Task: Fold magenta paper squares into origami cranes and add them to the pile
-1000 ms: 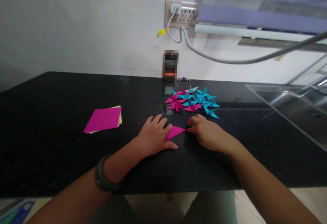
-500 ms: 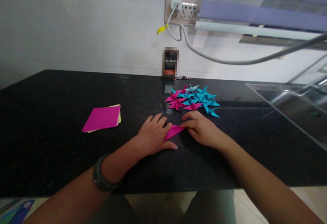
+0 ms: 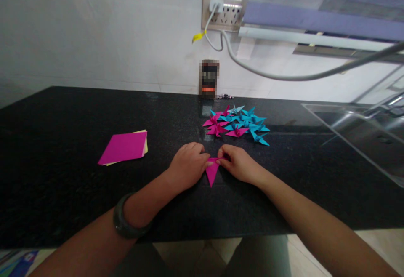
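Note:
A folded piece of pink origami paper (image 3: 211,174) rests on the dark counter with its narrow tip pointing toward me. At its upper left edge, my left hand (image 3: 189,162) pinches it between thumb and fingers; a dark bangle circles that wrist. My right hand (image 3: 237,162) grips the upper right corner with thumb and forefinger. Both hands are closed, and their fingers cover the paper's top corners. Just beyond them lies a group of folded paper cranes, with pink cranes (image 3: 217,129) on the left and blue cranes (image 3: 249,121) on the right.
A stack of square paper (image 3: 123,147), pink on top with yellow beneath, lies left on the black counter (image 3: 63,193). A blurred-out phone-like object (image 3: 208,79) leans on the wall. At right is a sink (image 3: 372,138). A grey cable (image 3: 284,76) hangs below the socket panel (image 3: 229,14).
The pink paper has turned so its point faces me. My left hand has gone from lying flat to pinching, and my right hand has come closer to it.

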Demonstrator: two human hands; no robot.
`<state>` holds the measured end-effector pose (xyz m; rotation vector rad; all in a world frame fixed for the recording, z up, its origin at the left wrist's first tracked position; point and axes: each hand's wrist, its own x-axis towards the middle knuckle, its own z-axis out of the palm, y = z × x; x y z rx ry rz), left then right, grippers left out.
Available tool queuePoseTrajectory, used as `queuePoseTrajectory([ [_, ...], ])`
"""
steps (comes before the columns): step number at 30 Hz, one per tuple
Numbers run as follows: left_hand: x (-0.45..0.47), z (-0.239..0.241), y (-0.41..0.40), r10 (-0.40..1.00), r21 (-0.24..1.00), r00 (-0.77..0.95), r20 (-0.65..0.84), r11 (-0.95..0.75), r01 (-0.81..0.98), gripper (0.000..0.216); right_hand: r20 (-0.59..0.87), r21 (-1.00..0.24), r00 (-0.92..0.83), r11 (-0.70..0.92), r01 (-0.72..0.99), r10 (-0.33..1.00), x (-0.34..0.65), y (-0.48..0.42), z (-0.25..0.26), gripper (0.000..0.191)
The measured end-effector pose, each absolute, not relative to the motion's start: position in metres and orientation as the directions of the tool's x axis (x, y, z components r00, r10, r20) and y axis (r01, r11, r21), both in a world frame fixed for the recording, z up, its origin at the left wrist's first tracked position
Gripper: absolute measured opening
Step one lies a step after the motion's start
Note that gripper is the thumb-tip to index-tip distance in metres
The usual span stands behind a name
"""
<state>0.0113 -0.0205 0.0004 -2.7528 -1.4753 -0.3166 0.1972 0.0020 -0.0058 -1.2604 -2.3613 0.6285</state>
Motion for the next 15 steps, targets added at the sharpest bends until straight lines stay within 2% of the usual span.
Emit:
queuePoseTrajectory([
  [3, 0.011, 0.0016, -0.0193, 0.872, 0.255, 0.458, 0.173, -0.488, 0.835, 0.027, 0.185, -0.699, -0.485, 0.461, 0.547, 0.855, 0.1971, 0.004, -0.0066, 0.003],
  [5, 0.0114, 0.0026, -0.0195, 0.907, 0.437, 0.403, 0.125, -0.415, 0.798, 0.026, 0.252, -0.771, -0.444, 0.456, 0.444, 0.86, 0.1969, 0.0046, -0.0055, 0.004],
  [7, 0.013, 0.0041, -0.0202, 0.934, 0.671, 0.356, 0.018, -0.276, 0.688, 0.024, 0.267, -0.852, -0.384, 0.403, 0.335, 0.884, 0.1965, 0.0044, -0.0037, 0.007],
  [9, 0.0153, 0.0056, -0.0207, 0.943, 0.869, 0.312, -0.119, -0.054, 0.493, 0.021, 0.231, -0.93, -0.336, 0.309, 0.2, 0.913, 0.1961, 0.0036, -0.0016, 0.017],
  [12, 0.0174, 0.0055, -0.0198, 0.933, 0.97, 0.278, -0.228, 0.193, 0.148, 0.017, 0.155, -0.983, -0.336, 0.178, 0.038, 0.929, 0.196, 0.0025, 0.0014, 0.034],
  [15, 0.0158, 0.0018, -0.0177, 0.932, 0.964, 0.288, -0.22, 0.254, -0.085, 0.018, 0.091, -0.995, -0.386, 0.103, 0.01, 0.918, 0.196, 0.0014, 0.0033, 0.039],
])
